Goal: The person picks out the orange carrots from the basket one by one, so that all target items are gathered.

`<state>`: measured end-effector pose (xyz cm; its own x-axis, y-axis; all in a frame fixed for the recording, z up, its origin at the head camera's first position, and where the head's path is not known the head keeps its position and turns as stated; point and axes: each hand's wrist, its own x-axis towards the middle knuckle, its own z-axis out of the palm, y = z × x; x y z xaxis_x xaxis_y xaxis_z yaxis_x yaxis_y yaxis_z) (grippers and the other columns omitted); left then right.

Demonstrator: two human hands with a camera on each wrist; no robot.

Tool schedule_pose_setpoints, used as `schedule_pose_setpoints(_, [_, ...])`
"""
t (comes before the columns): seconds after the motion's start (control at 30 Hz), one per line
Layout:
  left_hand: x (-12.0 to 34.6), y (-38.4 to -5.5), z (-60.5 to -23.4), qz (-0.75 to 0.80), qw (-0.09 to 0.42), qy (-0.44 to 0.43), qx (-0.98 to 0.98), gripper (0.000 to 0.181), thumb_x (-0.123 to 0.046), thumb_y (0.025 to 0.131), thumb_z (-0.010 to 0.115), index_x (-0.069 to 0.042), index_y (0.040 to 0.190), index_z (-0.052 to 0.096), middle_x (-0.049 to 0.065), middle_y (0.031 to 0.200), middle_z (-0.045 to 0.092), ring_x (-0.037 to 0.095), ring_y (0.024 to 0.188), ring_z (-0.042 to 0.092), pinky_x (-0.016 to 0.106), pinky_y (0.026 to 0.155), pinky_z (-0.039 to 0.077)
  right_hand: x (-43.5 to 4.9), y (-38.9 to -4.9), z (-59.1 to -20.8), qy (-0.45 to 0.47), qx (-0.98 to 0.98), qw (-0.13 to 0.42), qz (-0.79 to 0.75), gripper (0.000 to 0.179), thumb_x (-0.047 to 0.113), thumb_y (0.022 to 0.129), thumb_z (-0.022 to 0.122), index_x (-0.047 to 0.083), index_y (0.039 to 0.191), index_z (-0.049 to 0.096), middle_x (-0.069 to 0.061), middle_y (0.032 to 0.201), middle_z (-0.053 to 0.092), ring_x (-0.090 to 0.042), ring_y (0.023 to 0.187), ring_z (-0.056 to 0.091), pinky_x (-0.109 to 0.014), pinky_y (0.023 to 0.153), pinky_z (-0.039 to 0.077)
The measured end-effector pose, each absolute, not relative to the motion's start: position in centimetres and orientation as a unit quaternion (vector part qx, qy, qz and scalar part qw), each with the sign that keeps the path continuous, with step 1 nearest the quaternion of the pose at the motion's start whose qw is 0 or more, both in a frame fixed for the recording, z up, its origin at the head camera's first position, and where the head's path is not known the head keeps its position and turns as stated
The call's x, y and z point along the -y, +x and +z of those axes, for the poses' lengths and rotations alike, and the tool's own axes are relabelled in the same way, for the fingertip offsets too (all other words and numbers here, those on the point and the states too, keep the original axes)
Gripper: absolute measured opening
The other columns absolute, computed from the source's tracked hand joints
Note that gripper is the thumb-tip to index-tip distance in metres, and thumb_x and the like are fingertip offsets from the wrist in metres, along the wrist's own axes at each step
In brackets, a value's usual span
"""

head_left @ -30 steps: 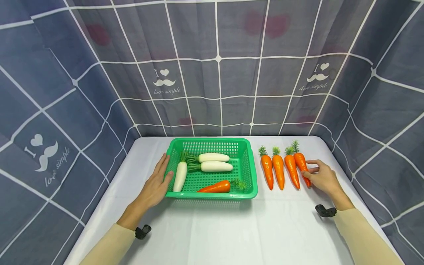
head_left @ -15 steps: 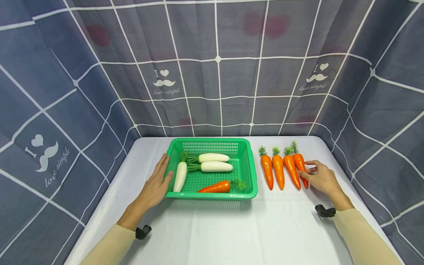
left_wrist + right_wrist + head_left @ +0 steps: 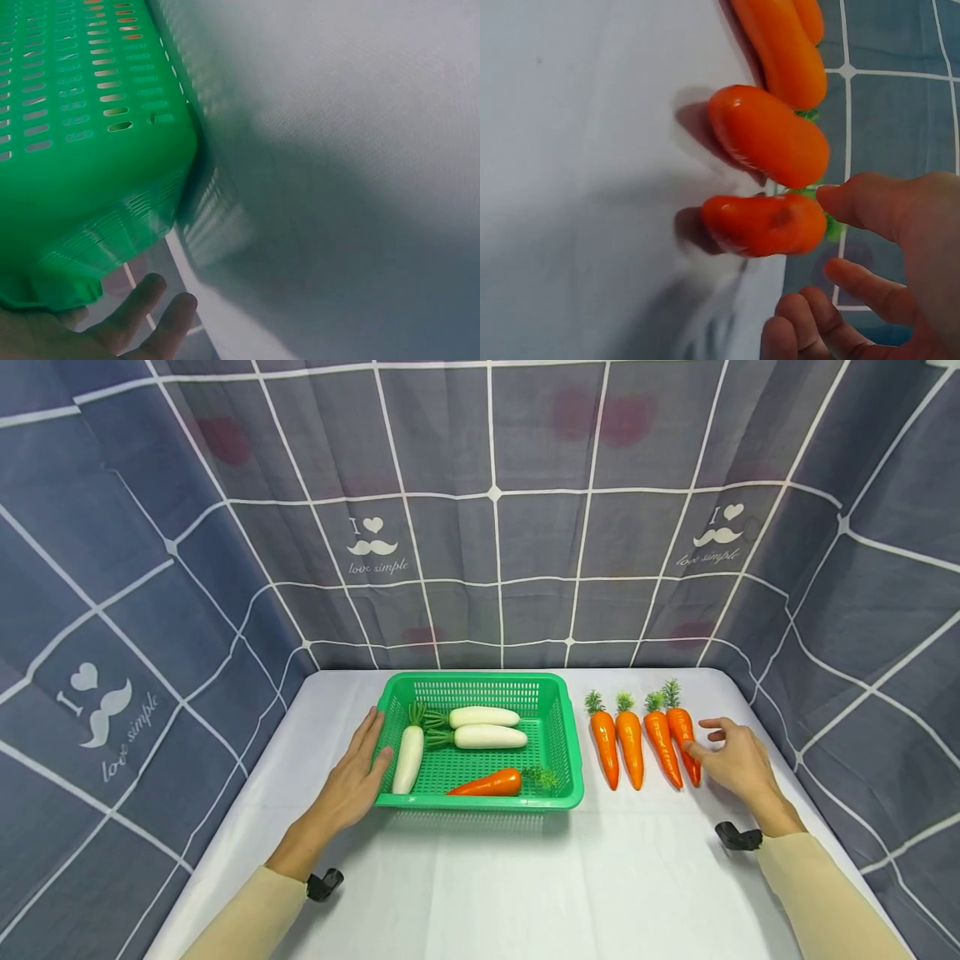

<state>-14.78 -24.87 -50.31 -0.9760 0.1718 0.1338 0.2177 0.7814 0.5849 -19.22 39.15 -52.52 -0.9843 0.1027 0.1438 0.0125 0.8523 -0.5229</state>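
Note:
A green plastic basket holds several white radishes with green stems and one carrot along its near side. My left hand lies against the basket's left wall, fingers extended; the left wrist view shows fingers by the basket corner. To the right of the basket, several orange carrots stand in a row, leafy tops away from me. My right hand is beside the rightmost carrot, thumb tip right at its edge, the other fingers spread away from it. In the right wrist view that carrot lies outside the fingers.
The other carrots of the row, such as the leftmost carrot, lie close together on the white tablecloth. A dark checked curtain with white lines rises behind the table and along both sides.
The rightmost carrot shifted left against its neighbour with my right hand, then slightly back right. My right fingers have since moved off it to the right. The left hand and basket stayed still.

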Motion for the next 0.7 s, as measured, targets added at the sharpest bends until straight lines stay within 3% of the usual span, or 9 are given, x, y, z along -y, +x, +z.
schedule_pose_setpoints(0.2, [24.9, -14.7, -50.2, -0.31, 0.034, -0.105, 0.944, 0.074, -0.048, 0.129, 0.031, -0.011, 0.189, 0.01, 0.014, 0.199, 0.004, 0.052, 0.18, 0.022, 0.085, 0.132, 0.035, -37.6, -19.2, -51.2, -0.005, 0.956, 0.121, 0.268, 0.056, 0.029, 0.103, 0.086, -0.005, 0.145, 0.073, -0.037, 0.126, 0.077, -0.046, 0.1, 0.076, -0.04, 0.076, 0.05])
schedule_pose_setpoints(0.37, [24.9, -14.5, -50.2, -0.31, 0.034, -0.104, 0.944, 0.073, -0.045, 0.129, 0.033, -0.011, 0.189, 0.01, 0.014, 0.199, 0.004, 0.052, 0.18, 0.022, 0.085, 0.132, 0.036, -35.3, -19.5, -49.7, 0.034, 0.956, 0.103, 0.271, 0.053, 0.027, 0.104, 0.087, -0.003, 0.146, 0.074, -0.036, 0.127, 0.074, -0.042, 0.1, 0.076, -0.036, 0.075, 0.052])
schedule_pose_setpoints(0.7, [24.7, -14.8, -50.1, -0.306, 0.029, -0.1, 0.946, 0.073, -0.039, 0.129, 0.037, -0.011, 0.189, 0.009, 0.012, 0.199, 0.002, 0.052, 0.18, 0.023, 0.085, 0.133, 0.035, -28.5, -20.3, -45.3, 0.14, 0.949, 0.068, 0.273, 0.045, 0.022, 0.107, 0.086, 0.007, 0.148, 0.077, -0.024, 0.136, 0.079, -0.042, 0.114, 0.074, -0.054, 0.093, 0.059])
